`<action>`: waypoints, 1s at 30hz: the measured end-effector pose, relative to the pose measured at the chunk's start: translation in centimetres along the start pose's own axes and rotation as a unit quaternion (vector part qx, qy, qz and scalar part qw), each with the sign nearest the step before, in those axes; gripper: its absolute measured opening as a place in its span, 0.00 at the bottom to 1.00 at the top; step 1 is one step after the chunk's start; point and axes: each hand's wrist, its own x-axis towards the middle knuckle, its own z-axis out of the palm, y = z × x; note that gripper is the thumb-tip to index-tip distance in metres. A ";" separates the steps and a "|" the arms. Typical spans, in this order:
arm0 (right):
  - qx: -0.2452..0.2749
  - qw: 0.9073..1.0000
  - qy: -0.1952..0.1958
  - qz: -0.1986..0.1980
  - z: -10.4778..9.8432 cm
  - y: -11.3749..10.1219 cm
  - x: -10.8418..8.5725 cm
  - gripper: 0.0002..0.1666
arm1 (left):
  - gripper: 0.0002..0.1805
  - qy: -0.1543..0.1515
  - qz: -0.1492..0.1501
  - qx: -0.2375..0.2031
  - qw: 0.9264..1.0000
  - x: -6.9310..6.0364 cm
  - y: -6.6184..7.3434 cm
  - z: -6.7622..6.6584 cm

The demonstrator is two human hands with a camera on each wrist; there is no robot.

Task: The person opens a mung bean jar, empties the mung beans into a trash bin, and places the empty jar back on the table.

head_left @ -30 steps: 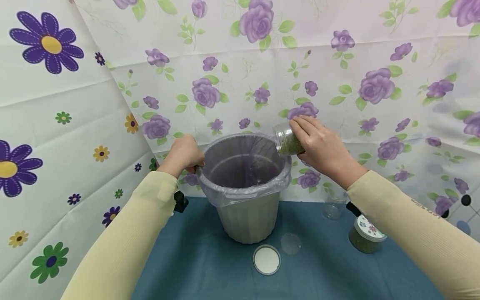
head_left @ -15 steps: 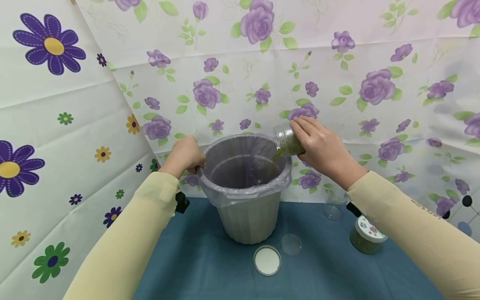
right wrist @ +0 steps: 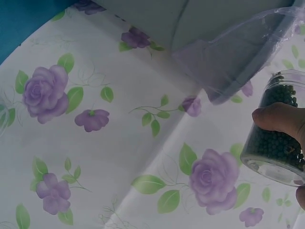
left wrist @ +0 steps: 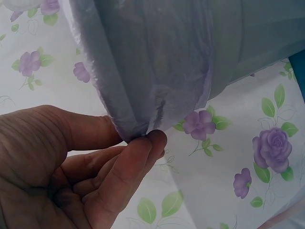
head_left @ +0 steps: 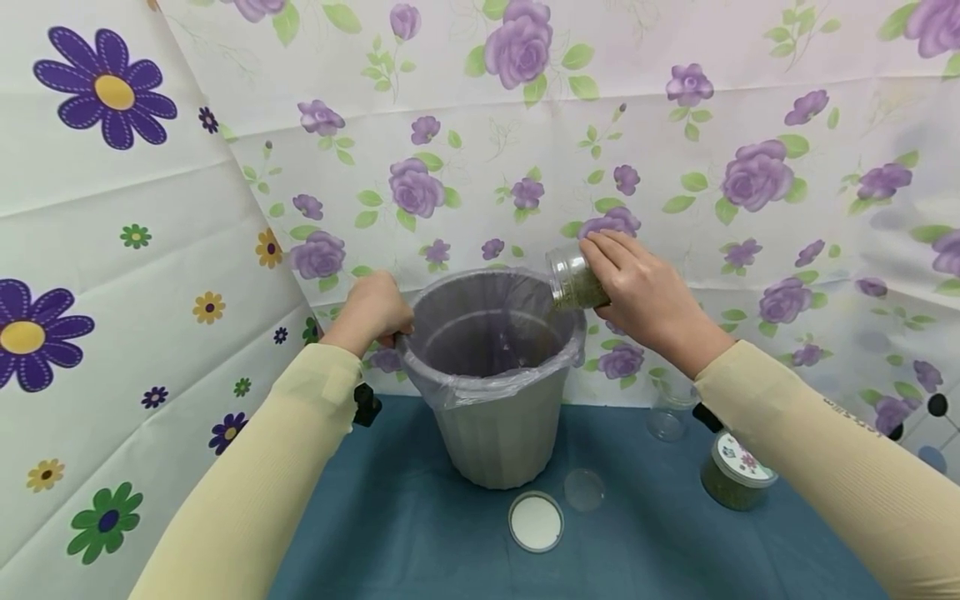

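Note:
My left hand pinches the left rim of a grey trash can, thumb on one side and fingers on the other. A thin, translucent purple bag lines the can and folds over its rim. Over the can's right rim, my right hand grips a clear jar tipped on its side, mouth toward the can. Small green beans or pellets fill part of the jar; their exact kind is unclear. Deep inside, the can's bottom is too dark to make out.
On the blue cloth before the can lie a white-faced round lid and a clear disc. To the right stand a clear jar and a lidded jar with green contents. A flowered sheet hangs behind.
Half a second ago some green bits were at the jar's mouth, dropping toward the can; none show falling now. Both hands keep their places, and the view has shifted slightly.

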 end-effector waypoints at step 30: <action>-0.006 1.000 -0.010 -0.009 0.4 -0.5 1.6 0.54 | 0.04 -0.004 0.015 -0.003 1.000 -0.2 0.0 -0.1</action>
